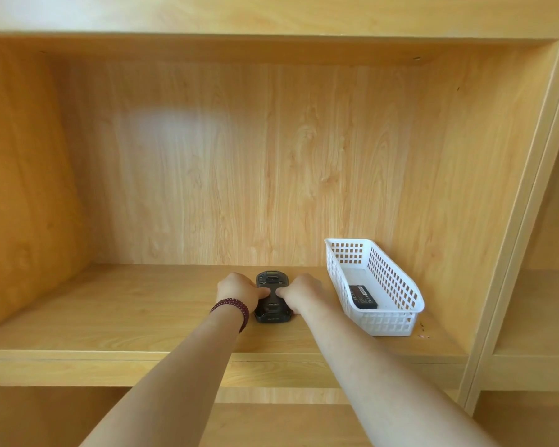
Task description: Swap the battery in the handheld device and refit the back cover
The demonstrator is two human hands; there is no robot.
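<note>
A black handheld device [271,279] lies back side up on the wooden shelf [110,311], lengthwise away from me. My left hand [238,290] grips its left side and my right hand [304,293] grips its right side. Both thumbs press on the middle of its back cover [272,306]. A black battery [362,296] lies inside the white basket [400,304] to the right of the device. A dark red bead bracelet sits on my left wrist.
The white perforated basket stands on the right part of the shelf, close to the right wall. The shelf is a deep wooden cubby with side walls and a board above. More shelf compartments show at the far right [542,311] and below.
</note>
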